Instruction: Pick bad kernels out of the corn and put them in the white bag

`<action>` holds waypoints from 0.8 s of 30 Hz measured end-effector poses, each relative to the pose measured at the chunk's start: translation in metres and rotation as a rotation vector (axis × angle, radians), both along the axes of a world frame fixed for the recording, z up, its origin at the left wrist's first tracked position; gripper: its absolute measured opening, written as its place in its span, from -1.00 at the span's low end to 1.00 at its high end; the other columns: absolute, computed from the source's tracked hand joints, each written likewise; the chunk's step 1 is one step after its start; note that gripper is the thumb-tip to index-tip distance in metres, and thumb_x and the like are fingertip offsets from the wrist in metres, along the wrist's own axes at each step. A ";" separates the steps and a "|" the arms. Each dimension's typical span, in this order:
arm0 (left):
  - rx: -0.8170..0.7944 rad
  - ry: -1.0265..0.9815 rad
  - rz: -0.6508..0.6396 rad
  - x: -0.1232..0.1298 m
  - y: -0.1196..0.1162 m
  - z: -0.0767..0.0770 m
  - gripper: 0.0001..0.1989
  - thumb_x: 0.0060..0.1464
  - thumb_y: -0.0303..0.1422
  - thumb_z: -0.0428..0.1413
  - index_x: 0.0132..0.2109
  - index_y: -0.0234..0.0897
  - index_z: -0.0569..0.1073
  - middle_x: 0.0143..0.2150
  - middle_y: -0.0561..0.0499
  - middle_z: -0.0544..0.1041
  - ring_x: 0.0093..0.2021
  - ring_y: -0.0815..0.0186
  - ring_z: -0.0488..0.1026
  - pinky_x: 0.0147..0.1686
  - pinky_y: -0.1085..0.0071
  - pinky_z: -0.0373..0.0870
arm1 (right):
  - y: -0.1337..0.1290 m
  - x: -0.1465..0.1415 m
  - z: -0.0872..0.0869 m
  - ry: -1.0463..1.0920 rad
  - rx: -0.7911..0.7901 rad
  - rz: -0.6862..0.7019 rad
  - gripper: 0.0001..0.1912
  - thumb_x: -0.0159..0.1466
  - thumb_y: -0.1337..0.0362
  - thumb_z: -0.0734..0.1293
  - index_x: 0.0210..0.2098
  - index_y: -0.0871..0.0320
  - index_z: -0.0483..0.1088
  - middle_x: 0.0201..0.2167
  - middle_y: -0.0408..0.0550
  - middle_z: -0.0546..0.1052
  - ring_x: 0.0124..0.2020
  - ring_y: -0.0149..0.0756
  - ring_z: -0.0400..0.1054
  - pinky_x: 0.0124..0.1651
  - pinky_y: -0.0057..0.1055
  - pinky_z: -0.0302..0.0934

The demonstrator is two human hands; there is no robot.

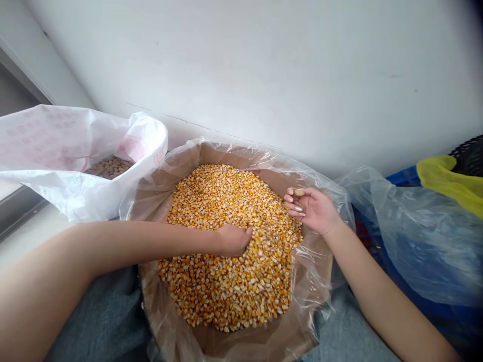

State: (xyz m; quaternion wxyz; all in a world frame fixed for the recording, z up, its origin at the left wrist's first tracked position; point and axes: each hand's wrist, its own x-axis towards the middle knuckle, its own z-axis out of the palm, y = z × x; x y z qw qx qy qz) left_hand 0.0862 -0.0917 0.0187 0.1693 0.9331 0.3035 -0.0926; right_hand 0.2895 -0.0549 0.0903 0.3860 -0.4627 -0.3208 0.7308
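Note:
A heap of dried yellow corn kernels (230, 246) fills a brown paper-lined sack (222, 157) with a transparent plastic liner. My left hand (234, 240) presses into the middle of the heap, and its fingers are hidden among the kernels. My right hand (311, 210) is raised palm up over the heap's right edge. Its fingers curl around a small pale kernel (299, 192), held near the fingertips.
To the left, a white woven sack (45, 186) holds brownish seeds (109, 167). To the right lie a transparent plastic sheet (407, 236), a blue crate (403, 177), a yellow bag (449, 183) and a black mesh basket (470, 156). A white wall stands behind.

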 end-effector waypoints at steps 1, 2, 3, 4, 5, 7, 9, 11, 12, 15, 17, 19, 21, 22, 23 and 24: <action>0.017 -0.038 -0.048 -0.001 0.004 0.005 -0.54 -0.02 -0.35 -0.14 0.07 -0.36 0.11 -0.32 -0.19 0.47 -0.43 0.14 0.43 -0.57 0.31 0.32 | 0.000 0.002 0.000 0.016 -0.021 -0.034 -0.86 0.07 0.28 0.09 -0.55 0.17 0.19 -0.59 -0.15 0.20 -0.68 -0.54 -0.04 -0.70 -0.57 -0.21; 0.045 -0.066 -0.058 -0.004 0.012 0.011 -0.58 0.02 -0.30 -0.19 0.05 -0.28 0.12 -0.33 -0.13 0.47 -0.45 0.18 0.43 -0.58 0.34 0.31 | 0.001 0.003 -0.001 0.022 -0.042 -0.064 -0.83 0.08 0.26 0.09 -0.57 0.17 0.19 -0.60 -0.14 0.21 -0.68 -0.54 -0.04 -0.70 -0.57 -0.21; 0.081 -0.078 -0.025 -0.010 0.023 0.016 -0.61 0.05 -0.26 -0.24 0.04 -0.21 0.13 -0.33 -0.09 0.47 -0.46 0.21 0.42 -0.59 0.37 0.29 | 0.001 0.004 -0.001 0.022 -0.061 -0.092 -0.80 0.10 0.23 0.10 -0.60 0.17 0.17 -0.62 -0.15 0.20 -0.69 -0.54 -0.04 -0.71 -0.57 -0.22; 0.116 -0.060 0.056 -0.019 0.036 0.020 -0.62 0.07 -0.23 -0.28 0.03 -0.18 0.13 -0.33 -0.06 0.47 -0.48 0.24 0.42 -0.60 0.40 0.28 | 0.001 0.005 -0.002 0.018 -0.078 -0.113 -0.76 0.11 0.20 0.11 -0.64 0.17 0.13 -0.65 -0.16 0.17 -0.70 -0.54 -0.06 -0.72 -0.57 -0.22; 0.177 -0.034 0.176 -0.029 0.051 0.023 -0.63 0.08 -0.23 -0.30 0.02 -0.18 0.13 -0.32 -0.06 0.47 -0.47 0.25 0.42 -0.60 0.42 0.26 | 0.001 0.005 -0.004 0.015 -0.097 -0.127 -0.72 0.11 0.19 0.13 -0.67 0.17 0.10 -0.68 -0.18 0.14 -0.71 -0.55 -0.09 -0.72 -0.57 -0.23; 0.301 0.038 0.392 -0.056 0.081 0.025 -0.62 0.09 -0.27 -0.29 0.05 -0.23 0.08 -0.28 -0.10 0.46 -0.43 0.26 0.42 -0.55 0.44 0.25 | 0.002 0.005 -0.006 0.022 -0.125 -0.142 -0.67 0.11 0.19 0.17 -0.70 0.19 0.04 -0.73 -0.22 0.07 -0.73 -0.56 -0.13 -0.73 -0.58 -0.24; 0.424 0.121 0.499 -0.083 0.105 0.019 -0.60 0.09 -0.35 -0.28 0.09 -0.31 0.03 -0.21 -0.17 0.42 -0.40 0.23 0.42 -0.50 0.41 0.25 | 0.003 0.005 -0.008 0.039 -0.130 -0.151 -0.66 0.10 0.20 0.19 -0.71 0.19 0.03 -0.75 -0.23 0.05 -0.73 -0.57 -0.12 -0.74 -0.60 -0.23; 0.489 0.213 0.503 -0.104 0.118 0.008 -0.60 0.08 -0.43 -0.28 0.08 -0.39 0.08 -0.21 -0.24 0.41 -0.31 0.16 0.41 -0.42 0.35 0.24 | 0.004 0.005 -0.009 0.046 -0.125 -0.158 -0.67 0.09 0.20 0.21 -0.70 0.20 0.05 -0.75 -0.24 0.06 -0.73 -0.58 -0.08 -0.73 -0.60 -0.21; 0.508 0.250 0.475 -0.112 0.121 0.002 -0.59 0.07 -0.47 -0.28 0.08 -0.45 0.08 -0.21 -0.28 0.40 -0.28 0.13 0.40 -0.39 0.32 0.23 | 0.004 0.005 -0.010 0.043 -0.122 -0.160 -0.67 0.08 0.21 0.22 -0.69 0.20 0.05 -0.75 -0.24 0.07 -0.73 -0.58 -0.07 -0.73 -0.60 -0.19; 0.501 0.315 0.422 -0.119 0.118 -0.014 -0.55 0.05 -0.53 -0.30 0.11 -0.58 0.03 -0.24 -0.36 0.41 -0.26 0.07 0.39 -0.37 0.28 0.20 | 0.004 0.006 -0.012 0.023 -0.124 -0.159 -0.69 0.07 0.22 0.23 -0.68 0.20 0.07 -0.74 -0.25 0.08 -0.73 -0.59 -0.07 -0.73 -0.60 -0.17; 0.454 0.329 0.441 -0.113 0.111 -0.018 -0.53 0.04 -0.55 -0.29 0.13 -0.61 -0.02 -0.30 -0.36 0.43 -0.28 0.07 0.40 -0.39 0.29 0.21 | 0.004 0.007 -0.013 0.016 -0.123 -0.158 -0.69 0.07 0.23 0.24 -0.68 0.20 0.07 -0.74 -0.25 0.08 -0.73 -0.59 -0.06 -0.73 -0.60 -0.17; 0.385 0.322 0.467 -0.104 0.102 -0.019 -0.51 0.02 -0.56 -0.28 0.14 -0.62 -0.07 -0.34 -0.35 0.44 -0.30 0.07 0.40 -0.40 0.29 0.22 | 0.005 0.006 -0.014 0.014 -0.121 -0.156 -0.69 0.07 0.22 0.24 -0.68 0.19 0.07 -0.74 -0.25 0.08 -0.72 -0.59 -0.05 -0.72 -0.60 -0.16; 0.298 0.287 0.468 -0.091 0.092 -0.020 -0.50 0.01 -0.58 -0.27 0.14 -0.63 -0.05 -0.33 -0.38 0.44 -0.29 0.07 0.40 -0.40 0.27 0.24 | 0.005 0.006 -0.015 0.013 -0.122 -0.158 -0.69 0.07 0.22 0.24 -0.68 0.19 0.06 -0.74 -0.25 0.08 -0.72 -0.59 -0.04 -0.72 -0.60 -0.15; 0.257 0.265 0.456 -0.085 0.086 -0.020 -0.51 0.00 -0.59 -0.27 0.12 -0.64 -0.01 -0.31 -0.39 0.43 -0.27 0.07 0.40 -0.39 0.26 0.24 | 0.006 0.005 -0.015 0.013 -0.124 -0.159 -0.69 0.07 0.22 0.24 -0.68 0.19 0.06 -0.74 -0.25 0.07 -0.72 -0.59 -0.04 -0.72 -0.60 -0.14; 0.214 0.244 0.433 -0.078 0.080 -0.021 -0.53 0.00 -0.59 -0.26 0.10 -0.63 0.06 -0.28 -0.41 0.42 -0.25 0.06 0.39 -0.37 0.25 0.25 | 0.006 0.005 -0.015 0.015 -0.125 -0.161 -0.69 0.07 0.22 0.24 -0.68 0.19 0.06 -0.74 -0.25 0.07 -0.72 -0.59 -0.04 -0.71 -0.60 -0.13; 0.176 0.224 0.404 -0.070 0.074 -0.021 -0.56 -0.01 -0.59 -0.24 0.06 -0.61 0.14 -0.26 -0.41 0.41 -0.23 0.06 0.39 -0.36 0.25 0.26 | 0.006 0.004 -0.015 0.016 -0.127 -0.164 -0.69 0.08 0.22 0.23 -0.67 0.19 0.06 -0.74 -0.25 0.07 -0.72 -0.59 -0.04 -0.71 -0.60 -0.13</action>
